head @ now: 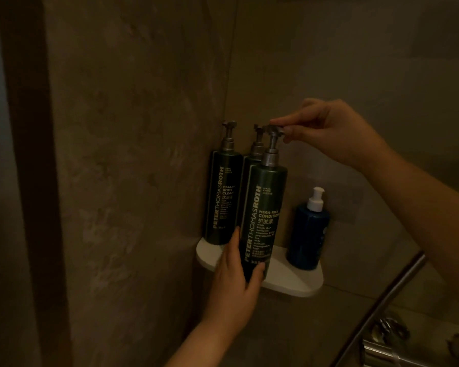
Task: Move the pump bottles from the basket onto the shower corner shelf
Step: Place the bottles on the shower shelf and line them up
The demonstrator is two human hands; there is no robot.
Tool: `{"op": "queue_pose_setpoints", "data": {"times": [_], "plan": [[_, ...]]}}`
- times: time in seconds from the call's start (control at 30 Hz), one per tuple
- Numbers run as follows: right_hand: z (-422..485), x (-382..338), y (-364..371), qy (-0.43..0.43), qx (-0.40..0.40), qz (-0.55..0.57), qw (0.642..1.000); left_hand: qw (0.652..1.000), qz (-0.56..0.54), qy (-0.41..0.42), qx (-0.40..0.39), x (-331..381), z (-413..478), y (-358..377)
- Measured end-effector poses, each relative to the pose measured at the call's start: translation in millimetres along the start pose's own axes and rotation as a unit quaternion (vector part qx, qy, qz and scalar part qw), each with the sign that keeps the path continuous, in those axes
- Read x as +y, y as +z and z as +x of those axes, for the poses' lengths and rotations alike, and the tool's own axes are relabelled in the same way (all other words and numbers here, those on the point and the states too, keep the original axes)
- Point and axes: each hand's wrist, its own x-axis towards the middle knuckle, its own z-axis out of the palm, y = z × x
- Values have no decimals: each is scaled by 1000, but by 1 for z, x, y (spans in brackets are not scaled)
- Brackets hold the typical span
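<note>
head view shows your left hand [236, 282] wrapped round the base of the conditioner bottle [263, 221] at the front edge of the white corner shelf [294, 284], with your right hand [323, 131] pinching its pump head [274, 129]. seat the base fully on the shelf's bare middle, upright, before loosening either hold. the shelf already holds the body cleanser bottle [223, 197] at its left end, another dark pump bottle [252, 165] in its back corner and a blue bottle [309, 234] at its right end.

The middle bottle [250, 165] is mostly hidden behind the front bottle [269, 197], whose base the left hand [236, 282] covers. At five o'clock, a blurred chrome fitting [390, 350] is cropped.
</note>
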Motion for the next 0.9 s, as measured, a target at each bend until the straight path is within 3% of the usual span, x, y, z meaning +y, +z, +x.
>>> {"op": "queue_pose_setpoints", "data": {"times": [0.4, 0.9], "plan": [[-4, 1, 5, -10, 24, 6, 1000, 993, -55, -33, 96, 6, 0, 8], [-5, -2, 10, 7, 34, 17, 999, 992, -31, -29, 118, 8, -2, 11]]}}
